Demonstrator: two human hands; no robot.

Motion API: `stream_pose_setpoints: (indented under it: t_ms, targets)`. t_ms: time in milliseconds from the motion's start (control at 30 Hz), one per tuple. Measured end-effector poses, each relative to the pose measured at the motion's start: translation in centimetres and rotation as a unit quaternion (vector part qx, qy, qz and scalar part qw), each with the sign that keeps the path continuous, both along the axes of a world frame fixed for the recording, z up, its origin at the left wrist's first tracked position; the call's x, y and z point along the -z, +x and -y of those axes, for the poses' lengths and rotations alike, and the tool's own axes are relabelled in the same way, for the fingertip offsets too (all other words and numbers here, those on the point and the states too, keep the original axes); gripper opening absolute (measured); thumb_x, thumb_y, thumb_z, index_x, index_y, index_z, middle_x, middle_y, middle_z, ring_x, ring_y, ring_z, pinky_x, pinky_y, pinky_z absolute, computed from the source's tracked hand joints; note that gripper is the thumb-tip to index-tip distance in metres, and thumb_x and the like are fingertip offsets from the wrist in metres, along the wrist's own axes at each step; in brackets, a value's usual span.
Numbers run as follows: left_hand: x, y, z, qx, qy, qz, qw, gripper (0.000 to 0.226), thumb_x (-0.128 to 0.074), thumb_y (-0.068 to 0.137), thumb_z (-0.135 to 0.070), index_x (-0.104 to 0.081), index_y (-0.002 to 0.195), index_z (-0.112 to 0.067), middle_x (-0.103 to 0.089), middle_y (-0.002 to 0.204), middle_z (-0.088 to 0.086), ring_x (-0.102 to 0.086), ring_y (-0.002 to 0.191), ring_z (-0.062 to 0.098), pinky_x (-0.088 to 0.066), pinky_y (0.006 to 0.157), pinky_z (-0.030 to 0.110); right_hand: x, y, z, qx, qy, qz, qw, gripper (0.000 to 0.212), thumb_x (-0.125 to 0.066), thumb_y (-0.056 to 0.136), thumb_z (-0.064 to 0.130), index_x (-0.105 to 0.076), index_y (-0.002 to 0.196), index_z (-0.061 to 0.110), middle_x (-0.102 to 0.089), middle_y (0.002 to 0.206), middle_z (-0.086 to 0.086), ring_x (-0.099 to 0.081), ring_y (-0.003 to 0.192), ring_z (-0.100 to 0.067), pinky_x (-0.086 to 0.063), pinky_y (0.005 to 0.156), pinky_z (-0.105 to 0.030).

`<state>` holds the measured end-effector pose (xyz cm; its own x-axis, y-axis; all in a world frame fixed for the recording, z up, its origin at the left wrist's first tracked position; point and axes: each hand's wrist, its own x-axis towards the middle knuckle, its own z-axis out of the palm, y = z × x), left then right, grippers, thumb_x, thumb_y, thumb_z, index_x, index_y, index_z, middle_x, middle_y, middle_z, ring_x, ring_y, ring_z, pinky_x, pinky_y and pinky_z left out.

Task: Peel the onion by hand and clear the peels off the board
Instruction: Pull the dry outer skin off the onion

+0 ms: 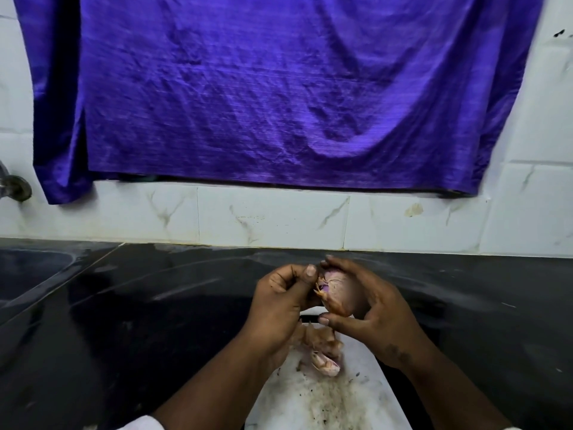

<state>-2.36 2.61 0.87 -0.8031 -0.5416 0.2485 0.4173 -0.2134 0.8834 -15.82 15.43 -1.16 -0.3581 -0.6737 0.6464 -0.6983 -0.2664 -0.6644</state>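
The white speckled cutting board (356, 394) lies at the near edge of the black stone desk (155, 305). The frame cuts off its lower part and both forearms hide its sides. Dark desk runs wide to left and right. Above the board, the right grip (378, 315) cups the round pinkish-purple onion (339, 293), fingers curled round it. The left grip (279, 302) pinches dry skin at the onion's tip. Loose papery brown peels (324, 352) lie blurred on the board.

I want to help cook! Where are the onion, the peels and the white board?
onion (341, 291), head view, on its pinkish skin.
peels (325, 346), head view, middle of the loose pile.
board (294, 398), head view, bare white part below the peels.
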Motion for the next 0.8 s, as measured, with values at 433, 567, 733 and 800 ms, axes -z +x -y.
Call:
stream_pose_setpoints:
  t_ms: [433, 567, 733, 800]
  targets:
    - [0.6, -0.6, 0.5, -0.097, -0.165, 0.018, 0.981, 0.018, -0.066, 0.101, -0.024, -0.081, 0.092, -0.019, -0.08, 0.09, 0.008, -0.078, 0.081, 0.02, -0.062, 0.067, 0.028, 0.5, -1.2, -0.1, 0.018, 0.002, 0.04, 0.999, 0.079, -0.095, 0.072, 0.036, -0.058, 0.141, 0.041, -0.068, 0.134, 0.01, -0.069, 0.119, -0.015, -0.061, 0.093, -0.038]
    - [1.1, -0.9, 0.9, -0.175, -0.3, 0.01, 0.938, 0.007, -0.081, 0.09, -0.018, -0.08, 0.093, -0.024, -0.078, 0.091, -0.001, -0.077, 0.084, 0.015, -0.064, 0.075, 0.034, 0.8, -1.2, 0.0, 0.032, 0.009, 0.007, 0.999, 0.079, -0.095, 0.073, 0.031, -0.058, 0.142, 0.041, -0.066, 0.136, 0.008, -0.067, 0.121, -0.018, -0.062, 0.091, -0.042]
    - [1.4, -0.9, 1.4, -0.191, -0.344, 0.024, 0.919, 0.012, -0.084, 0.087, -0.015, -0.081, 0.091, -0.026, -0.077, 0.087, -0.008, -0.076, 0.081, 0.008, -0.063, 0.073, 0.029, 0.6, -1.2, -0.2, 0.04, 0.006, -0.024, 0.999, 0.079, -0.094, 0.074, 0.022, -0.058, 0.141, 0.045, -0.064, 0.135, 0.012, -0.065, 0.122, -0.014, -0.061, 0.09, -0.031]
    - [1.5, -1.0, 1.5, -0.204, -0.358, 0.029, 0.911, 0.013, -0.082, 0.088, -0.012, -0.081, 0.086, -0.025, -0.076, 0.083, -0.008, -0.075, 0.078, 0.007, -0.061, 0.07, 0.026, 0.5, -1.1, -0.2, 0.034, 0.003, -0.023, 0.999, 0.079, -0.094, 0.074, 0.019, -0.059, 0.139, 0.045, -0.064, 0.134, 0.012, -0.066, 0.121, -0.012, -0.061, 0.088, -0.027]
